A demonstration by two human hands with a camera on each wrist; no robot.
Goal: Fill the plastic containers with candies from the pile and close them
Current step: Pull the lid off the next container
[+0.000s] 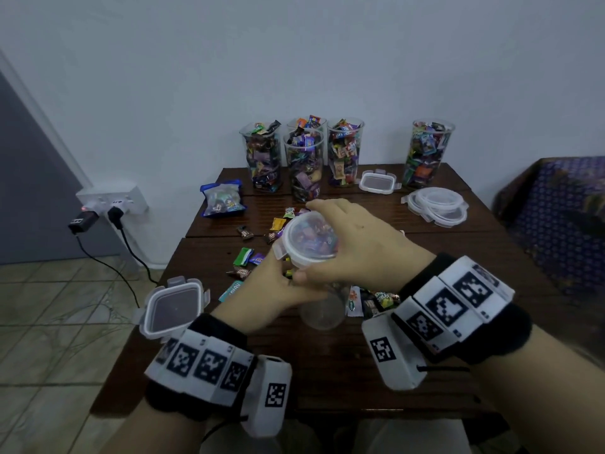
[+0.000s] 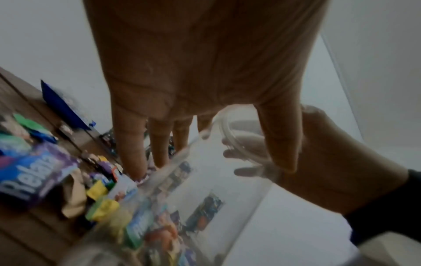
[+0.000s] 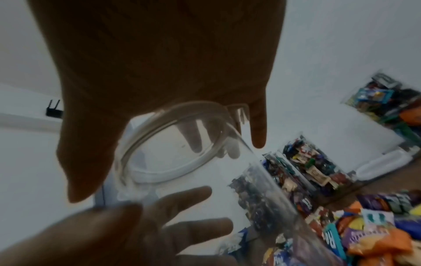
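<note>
A tall clear round container point(image 1: 322, 311) with wrapped candies inside stands tilted over the middle of the dark wooden table point(image 1: 343, 371). My left hand point(image 1: 271, 286) grips its side, fingers on one wall and thumb on the other point(image 2: 205, 72). My right hand point(image 1: 347, 240) lies over the round clear lid point(image 1: 309, 239) on the container's mouth, fingers curled round the far rim and thumb on the near rim. In the right wrist view the lid point(image 3: 173, 144) sits under my palm point(image 3: 159, 63). Loose candies point(image 1: 248, 257) lie scattered around the container.
Several candy-filled tall containers point(image 1: 304, 158) stand at the back, with one apart point(image 1: 427, 152). A square lid point(image 1: 376, 181) and stacked round lids point(image 1: 437, 203) lie at the back right, another square lid point(image 1: 172, 308) at the front left edge, and a blue candy bag point(image 1: 222, 199) at the back left.
</note>
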